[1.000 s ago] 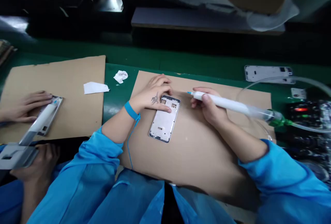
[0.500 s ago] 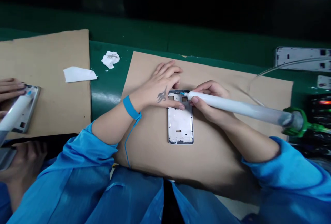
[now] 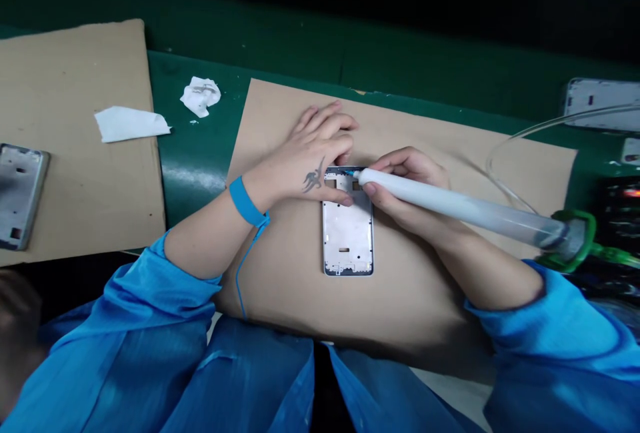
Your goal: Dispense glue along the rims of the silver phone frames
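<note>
A white phone frame [image 3: 349,236] lies upright on a sheet of cardboard [image 3: 410,300] in front of me. My left hand [image 3: 310,156], with a blue wrist strap [image 3: 245,201], presses flat on the frame's top left corner, thumb across its upper part. My right hand [image 3: 405,183] is closed round a long white glue syringe [image 3: 460,208]. The syringe's blue tip touches the frame's top edge, between my two hands.
A clear hose [image 3: 530,136] runs from the syringe's green end cap [image 3: 575,240] to the right. Another phone frame [image 3: 17,194] lies on a second cardboard sheet [image 3: 75,173] at left, with white paper scraps [image 3: 131,123] nearby. A further frame [image 3: 603,103] sits far right.
The frame has been turned from tilted to upright. The syringe tip has come down onto its top edge. The neighbour's hands and syringe at left have left their frame.
</note>
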A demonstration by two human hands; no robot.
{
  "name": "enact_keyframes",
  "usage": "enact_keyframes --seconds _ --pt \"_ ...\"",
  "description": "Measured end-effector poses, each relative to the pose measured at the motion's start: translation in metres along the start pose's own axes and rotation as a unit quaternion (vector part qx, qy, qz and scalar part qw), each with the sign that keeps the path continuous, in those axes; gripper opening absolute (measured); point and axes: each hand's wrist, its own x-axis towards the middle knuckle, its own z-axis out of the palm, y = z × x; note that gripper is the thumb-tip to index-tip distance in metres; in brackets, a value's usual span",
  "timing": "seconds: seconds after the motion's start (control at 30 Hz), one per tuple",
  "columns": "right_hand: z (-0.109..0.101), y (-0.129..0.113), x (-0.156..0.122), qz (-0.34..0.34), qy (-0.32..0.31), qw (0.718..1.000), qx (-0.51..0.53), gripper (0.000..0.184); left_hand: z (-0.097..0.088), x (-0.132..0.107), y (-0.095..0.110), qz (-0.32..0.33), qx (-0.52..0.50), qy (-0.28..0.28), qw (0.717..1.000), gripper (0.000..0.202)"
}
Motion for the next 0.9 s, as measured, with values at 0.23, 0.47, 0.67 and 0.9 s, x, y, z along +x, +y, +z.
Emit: enact_keyframes --seconds 0.23,0.47,0.67,0.9 --pt "0.0013 -0.0014 0.0008 -0.006 0.011 1.0 0.001 0.033 -0.001 0.0003 0.0036 -0.014 -0.027 0.01 0.999 0.059" --pt "0.0018 -0.0013 0.0011 -0.013 0.013 1.0 -0.004 0.032 -0.0001 0.0003 0.0019 -0.01 -0.022 0.008 1.0 0.059" --pt "-0.0002 -0.0008 0.0006 -0.001 -0.003 1.0 0.001 0.032 -0.0003 0.0002 0.0012 -0.009 -0.014 0.0 1.0 0.06" --pt "-0.001 -0.002 0.0015 -0.004 -0.003 1.0 -0.005 0.035 0.0003 0.0006 0.0012 -0.018 -0.027 0.01 0.999 0.061"
